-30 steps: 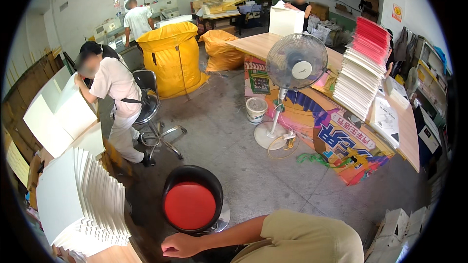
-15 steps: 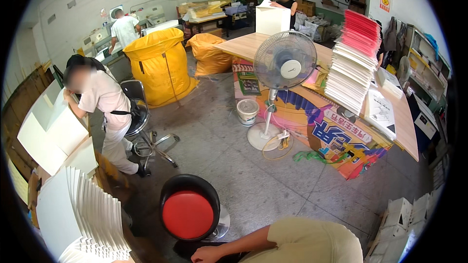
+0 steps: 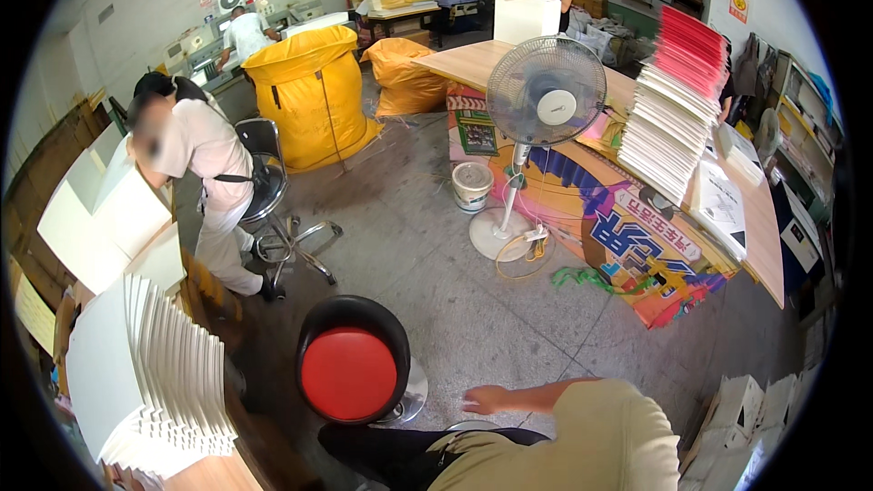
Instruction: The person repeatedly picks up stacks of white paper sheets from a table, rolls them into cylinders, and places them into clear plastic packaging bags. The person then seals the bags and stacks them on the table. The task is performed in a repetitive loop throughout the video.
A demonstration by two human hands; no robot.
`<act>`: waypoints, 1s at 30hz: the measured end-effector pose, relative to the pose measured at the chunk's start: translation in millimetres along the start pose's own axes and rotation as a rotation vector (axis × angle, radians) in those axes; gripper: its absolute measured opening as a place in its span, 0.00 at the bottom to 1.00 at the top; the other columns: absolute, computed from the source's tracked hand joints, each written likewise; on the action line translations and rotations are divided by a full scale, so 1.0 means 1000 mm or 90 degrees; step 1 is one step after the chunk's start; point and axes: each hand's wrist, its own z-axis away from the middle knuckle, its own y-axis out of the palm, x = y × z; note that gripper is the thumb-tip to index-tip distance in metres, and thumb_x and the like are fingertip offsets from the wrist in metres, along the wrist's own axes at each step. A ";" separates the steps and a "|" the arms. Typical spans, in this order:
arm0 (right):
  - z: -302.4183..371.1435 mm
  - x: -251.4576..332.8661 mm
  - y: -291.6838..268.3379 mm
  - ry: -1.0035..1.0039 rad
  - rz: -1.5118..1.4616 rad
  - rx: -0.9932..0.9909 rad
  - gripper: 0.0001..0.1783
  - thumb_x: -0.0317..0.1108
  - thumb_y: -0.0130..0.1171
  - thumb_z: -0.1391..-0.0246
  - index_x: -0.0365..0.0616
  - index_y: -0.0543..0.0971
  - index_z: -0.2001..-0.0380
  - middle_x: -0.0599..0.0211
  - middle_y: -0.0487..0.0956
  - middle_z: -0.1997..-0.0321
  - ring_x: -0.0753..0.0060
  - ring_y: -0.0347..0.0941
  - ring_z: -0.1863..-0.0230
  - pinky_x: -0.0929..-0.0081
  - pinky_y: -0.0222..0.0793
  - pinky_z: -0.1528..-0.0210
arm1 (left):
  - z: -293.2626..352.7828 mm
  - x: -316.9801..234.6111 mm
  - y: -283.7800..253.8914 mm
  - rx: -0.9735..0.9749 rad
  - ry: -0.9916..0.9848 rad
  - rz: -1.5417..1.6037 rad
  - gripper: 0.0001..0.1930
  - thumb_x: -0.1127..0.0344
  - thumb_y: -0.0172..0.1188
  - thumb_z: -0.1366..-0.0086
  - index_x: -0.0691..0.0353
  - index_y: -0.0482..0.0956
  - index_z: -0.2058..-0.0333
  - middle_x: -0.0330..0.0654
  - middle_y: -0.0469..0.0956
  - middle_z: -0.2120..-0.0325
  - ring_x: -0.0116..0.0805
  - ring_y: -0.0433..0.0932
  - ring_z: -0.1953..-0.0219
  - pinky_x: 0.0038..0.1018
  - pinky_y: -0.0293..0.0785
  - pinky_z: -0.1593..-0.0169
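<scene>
My right hand [image 3: 487, 399] hangs at the lower middle, beside my seated body, with the forearm coming from my beige sleeve. Its fingers look small and foreshortened, so their closure is unclear; no object shows in it. Below the hand is a shiny metal rim [image 3: 473, 425], partly hidden by my dark trousers [image 3: 386, 451]. To the hand's left stands a red-seated stool [image 3: 350, 375] with a black back. My left hand is out of view. A tall fanned stack of white sheets [image 3: 177, 364] stands on the wooden table at the lower left.
A pedestal fan [image 3: 546, 95], a white bucket [image 3: 472, 187] and a cord stand before a wooden table [image 3: 446, 56] bearing a red-and-white paper stack [image 3: 671, 109]. One person [image 3: 205, 155] leans over white sheets at left. Behind are a yellow sack [image 3: 314, 100] and more people.
My right hand has moved up and to the right, off the dark trousers at the lower edge. The view has shifted slightly, and more of my lap shows.
</scene>
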 end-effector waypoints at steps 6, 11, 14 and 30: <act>0.093 -0.015 0.051 0.185 -0.116 0.127 0.35 0.63 0.35 0.33 0.44 0.74 0.45 0.48 0.79 0.48 0.43 0.73 0.44 0.55 0.67 0.43 | 0.007 0.011 0.003 -0.015 0.006 0.009 0.23 0.59 0.65 0.37 0.71 0.75 0.51 0.60 0.78 0.57 0.60 0.76 0.52 0.52 0.74 0.51; 0.127 0.002 0.034 0.170 -0.094 0.146 0.34 0.62 0.42 0.35 0.44 0.73 0.45 0.50 0.79 0.50 0.45 0.75 0.47 0.55 0.70 0.46 | 0.002 0.022 0.008 -0.019 0.019 0.025 0.22 0.60 0.65 0.37 0.71 0.75 0.51 0.60 0.78 0.57 0.60 0.76 0.52 0.51 0.74 0.51; 0.143 0.017 0.013 0.231 -0.011 0.200 0.36 0.65 0.47 0.39 0.44 0.73 0.45 0.51 0.80 0.50 0.45 0.76 0.48 0.53 0.70 0.48 | -0.003 0.033 0.007 -0.034 0.019 0.030 0.22 0.60 0.64 0.37 0.72 0.75 0.51 0.60 0.78 0.57 0.60 0.76 0.52 0.51 0.75 0.51; 0.081 0.058 0.019 0.308 0.167 0.263 0.29 0.58 0.59 0.45 0.46 0.79 0.51 0.49 0.81 0.54 0.42 0.77 0.50 0.51 0.72 0.49 | -0.062 0.060 0.001 0.004 0.070 0.084 0.22 0.60 0.64 0.36 0.73 0.74 0.52 0.60 0.78 0.58 0.60 0.77 0.54 0.50 0.76 0.53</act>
